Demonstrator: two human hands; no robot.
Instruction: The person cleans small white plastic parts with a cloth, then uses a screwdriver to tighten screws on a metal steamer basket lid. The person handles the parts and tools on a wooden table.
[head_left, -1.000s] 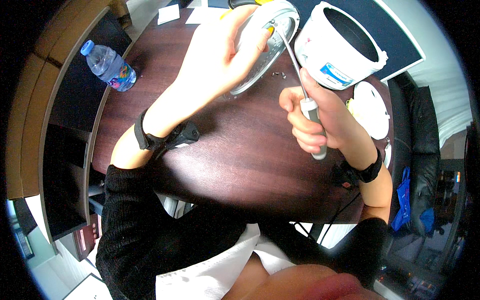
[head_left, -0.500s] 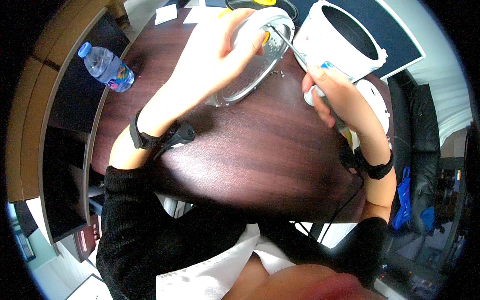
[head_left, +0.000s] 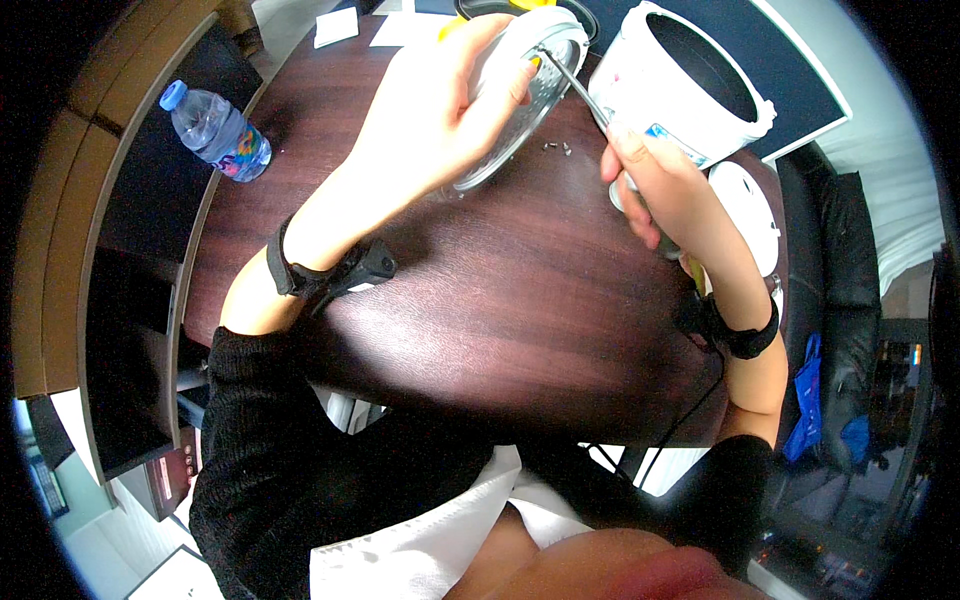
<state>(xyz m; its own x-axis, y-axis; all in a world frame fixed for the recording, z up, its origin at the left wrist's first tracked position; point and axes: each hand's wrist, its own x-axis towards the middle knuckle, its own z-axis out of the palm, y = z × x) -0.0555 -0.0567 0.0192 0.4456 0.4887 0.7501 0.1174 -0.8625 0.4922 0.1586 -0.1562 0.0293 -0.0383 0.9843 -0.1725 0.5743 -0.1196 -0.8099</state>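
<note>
At the far middle of the table, my left hand (head_left: 430, 115) is closed round the edge of a round white lid (head_left: 510, 45), tilted steeply on its side. Its perforated metal inner face (head_left: 545, 98) is turned to the right. My right hand (head_left: 665, 185) grips a screwdriver (head_left: 583, 90), whose handle is mostly hidden in the fingers. The shaft points up and left, and its tip is at the lid's upper part, beside a small yellow piece. Several small screws (head_left: 556, 149) lie on the table between the hands.
A white round cooker housing (head_left: 615, 85) with a dark inside stands at the far right. Near my right wrist lies a white disc-shaped part (head_left: 745, 215). A water bottle (head_left: 218, 132) is at the left edge, and white papers (head_left: 335, 28) are at the back. A black cable (head_left: 690, 410) hangs at right.
The lid has turned more edge-on, showing less of its metal face, and its lower edge has shifted. My right hand has moved slightly left with the screwdriver, whose tip stays at the lid.
</note>
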